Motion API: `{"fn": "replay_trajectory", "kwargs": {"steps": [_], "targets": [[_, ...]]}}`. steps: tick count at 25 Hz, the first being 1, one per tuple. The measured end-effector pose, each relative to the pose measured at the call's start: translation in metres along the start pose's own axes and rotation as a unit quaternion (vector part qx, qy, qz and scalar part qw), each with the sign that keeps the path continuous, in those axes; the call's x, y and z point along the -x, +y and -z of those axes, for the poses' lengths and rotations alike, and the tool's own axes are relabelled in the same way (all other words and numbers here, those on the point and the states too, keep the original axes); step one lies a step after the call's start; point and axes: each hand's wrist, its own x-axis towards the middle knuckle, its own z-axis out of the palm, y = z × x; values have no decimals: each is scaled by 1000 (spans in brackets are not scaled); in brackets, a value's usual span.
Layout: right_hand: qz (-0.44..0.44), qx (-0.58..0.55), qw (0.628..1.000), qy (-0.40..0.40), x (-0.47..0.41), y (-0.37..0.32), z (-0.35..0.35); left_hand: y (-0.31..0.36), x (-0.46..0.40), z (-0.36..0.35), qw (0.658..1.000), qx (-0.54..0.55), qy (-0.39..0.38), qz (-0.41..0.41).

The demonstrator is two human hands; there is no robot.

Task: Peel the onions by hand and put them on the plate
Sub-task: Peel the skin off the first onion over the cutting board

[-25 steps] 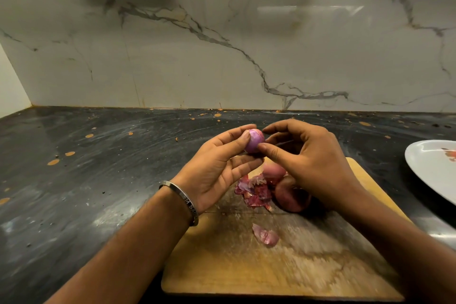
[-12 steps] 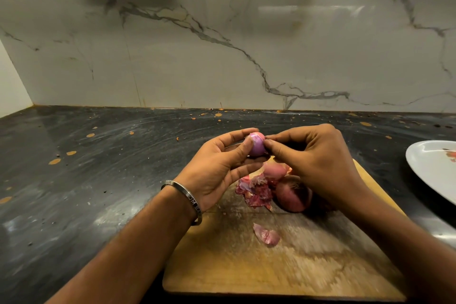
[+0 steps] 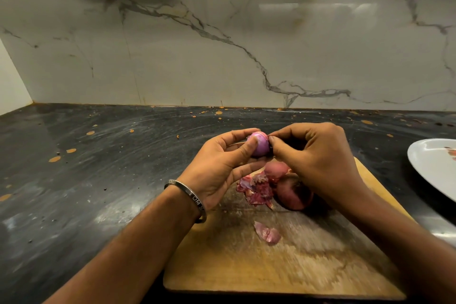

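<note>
Left hand cradles a purple onion above the board, right hand pinching its skin; two unpeeled onions and peels below, plate right.

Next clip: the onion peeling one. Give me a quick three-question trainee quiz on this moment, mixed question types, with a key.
1. True or false: the left hand holds the small onion up above the cutting board.
2. Multiple choice: where does the heap of peels lie? A) on the plate B) on the cutting board beside the unpeeled onions C) on the counter
3. Fill in: the right hand ____ at the top of the small onion with its fingertips.

Key
1. True
2. B
3. pinches
</note>
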Motion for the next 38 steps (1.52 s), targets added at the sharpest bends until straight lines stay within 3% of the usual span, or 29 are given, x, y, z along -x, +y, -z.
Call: {"fn": "replay_trajectory", "kwargs": {"steps": [6, 18, 27, 38], "targets": [[-25, -77, 996, -30, -2, 0, 3, 2, 0, 1, 1000, 0, 0, 0], [53, 46, 997, 23, -1, 0, -1, 0, 2, -2, 1000, -9, -9, -10], [-72, -116, 990, -33, -3, 3, 0, 3, 0, 1, 1000, -4, 4, -7], [-14, -46, 998, -32, -1, 0, 0, 1, 0, 0, 1000, -26, 7, -8]]}}
